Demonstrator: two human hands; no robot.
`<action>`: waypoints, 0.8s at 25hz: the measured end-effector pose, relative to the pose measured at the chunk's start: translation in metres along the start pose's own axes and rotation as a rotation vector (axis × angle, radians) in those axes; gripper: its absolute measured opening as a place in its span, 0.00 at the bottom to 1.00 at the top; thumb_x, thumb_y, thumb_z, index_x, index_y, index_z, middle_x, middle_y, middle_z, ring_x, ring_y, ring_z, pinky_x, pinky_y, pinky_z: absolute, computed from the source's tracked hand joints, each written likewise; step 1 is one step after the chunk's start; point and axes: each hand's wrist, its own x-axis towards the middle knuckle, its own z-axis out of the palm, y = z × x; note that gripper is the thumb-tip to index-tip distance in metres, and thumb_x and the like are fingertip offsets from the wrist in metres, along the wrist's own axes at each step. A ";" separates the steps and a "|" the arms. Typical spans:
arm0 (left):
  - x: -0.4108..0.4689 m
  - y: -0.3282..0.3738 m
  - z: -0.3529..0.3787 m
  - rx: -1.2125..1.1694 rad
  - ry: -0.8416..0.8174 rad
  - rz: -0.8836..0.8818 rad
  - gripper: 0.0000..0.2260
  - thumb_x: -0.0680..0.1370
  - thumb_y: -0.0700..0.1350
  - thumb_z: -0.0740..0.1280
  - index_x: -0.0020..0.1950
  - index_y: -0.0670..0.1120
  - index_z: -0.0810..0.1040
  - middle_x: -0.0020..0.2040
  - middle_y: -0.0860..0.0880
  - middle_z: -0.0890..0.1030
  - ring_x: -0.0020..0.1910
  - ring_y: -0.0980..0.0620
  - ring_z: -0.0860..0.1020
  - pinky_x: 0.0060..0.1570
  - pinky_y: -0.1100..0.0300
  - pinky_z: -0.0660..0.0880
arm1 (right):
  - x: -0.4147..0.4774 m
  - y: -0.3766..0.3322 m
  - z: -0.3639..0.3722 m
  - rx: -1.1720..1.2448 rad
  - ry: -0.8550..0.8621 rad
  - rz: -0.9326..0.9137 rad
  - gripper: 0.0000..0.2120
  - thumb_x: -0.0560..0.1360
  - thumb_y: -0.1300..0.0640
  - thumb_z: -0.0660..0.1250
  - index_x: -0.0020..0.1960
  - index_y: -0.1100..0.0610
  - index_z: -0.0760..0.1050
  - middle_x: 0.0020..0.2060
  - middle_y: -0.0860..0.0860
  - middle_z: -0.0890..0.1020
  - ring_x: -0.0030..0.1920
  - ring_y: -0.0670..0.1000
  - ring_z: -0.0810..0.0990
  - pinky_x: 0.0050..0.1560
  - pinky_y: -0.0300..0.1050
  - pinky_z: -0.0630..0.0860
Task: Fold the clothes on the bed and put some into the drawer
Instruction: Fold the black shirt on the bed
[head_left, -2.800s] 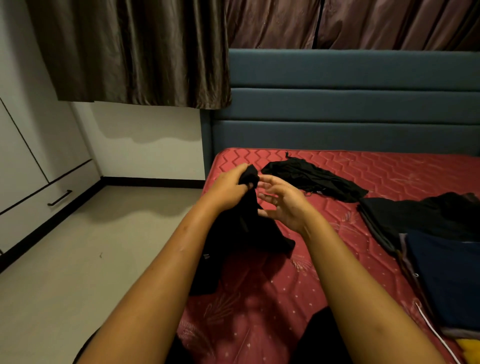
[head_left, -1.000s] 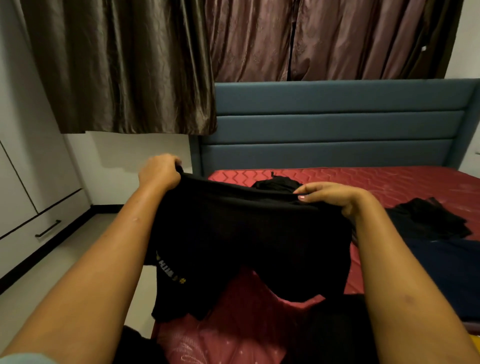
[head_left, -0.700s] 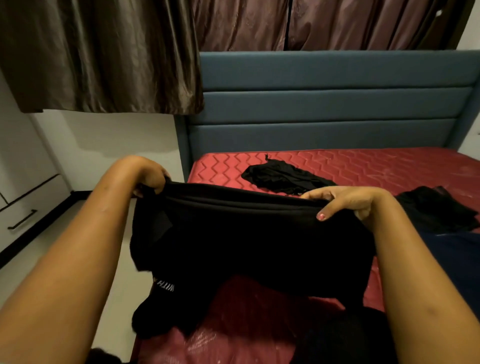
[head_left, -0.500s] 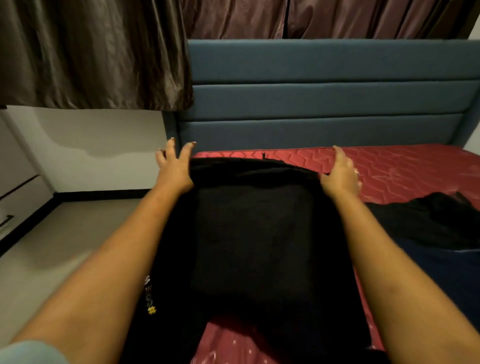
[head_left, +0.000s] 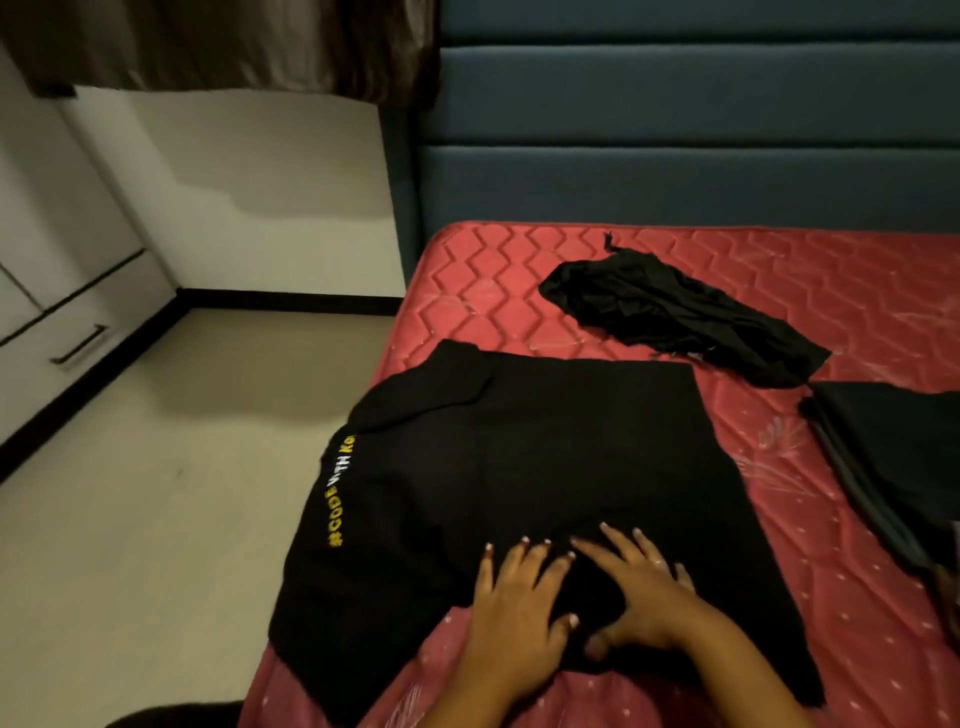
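Note:
A black T-shirt (head_left: 545, 457) with yellow and white lettering on its left side lies spread flat on the red mattress (head_left: 810, 587), its left part hanging over the bed's edge. My left hand (head_left: 514, 597) and my right hand (head_left: 639, 592) rest side by side on the shirt's near part, fingers spread flat on the cloth. A crumpled black garment (head_left: 680, 312) lies farther back on the mattress. At the right edge sits a stack of dark folded clothes (head_left: 898, 457). The drawer (head_left: 78, 332) with a black handle is in the white cabinet at far left.
The blue padded headboard (head_left: 675, 135) stands behind the mattress. Beige floor (head_left: 156, 493) stretches between the bed and the cabinet. Brown curtains (head_left: 208, 41) hang at the top left.
I held the shirt up by its top edge, then laid it flat on the mattress. Both hands moved from its far corners to its near part, and my view tilted down.

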 end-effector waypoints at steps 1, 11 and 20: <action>-0.013 -0.004 0.000 0.012 -0.015 0.004 0.28 0.68 0.69 0.58 0.64 0.59 0.73 0.62 0.56 0.77 0.62 0.53 0.76 0.66 0.43 0.59 | -0.006 -0.004 0.002 -0.057 -0.064 0.013 0.58 0.61 0.40 0.77 0.74 0.32 0.36 0.75 0.43 0.32 0.76 0.57 0.32 0.70 0.70 0.43; -0.021 0.006 -0.074 -0.085 0.100 -0.133 0.12 0.80 0.42 0.55 0.61 0.48 0.72 0.54 0.45 0.81 0.56 0.44 0.76 0.70 0.50 0.60 | -0.067 -0.010 0.019 -0.217 0.457 0.193 0.24 0.79 0.61 0.58 0.72 0.44 0.64 0.65 0.47 0.73 0.65 0.50 0.72 0.62 0.48 0.71; -0.085 0.001 -0.064 0.253 0.099 -0.109 0.16 0.64 0.48 0.75 0.51 0.49 0.78 0.47 0.49 0.80 0.47 0.45 0.80 0.47 0.53 0.72 | -0.094 0.035 0.020 -0.043 0.106 0.524 0.20 0.75 0.55 0.59 0.66 0.47 0.73 0.69 0.50 0.72 0.69 0.54 0.70 0.69 0.55 0.58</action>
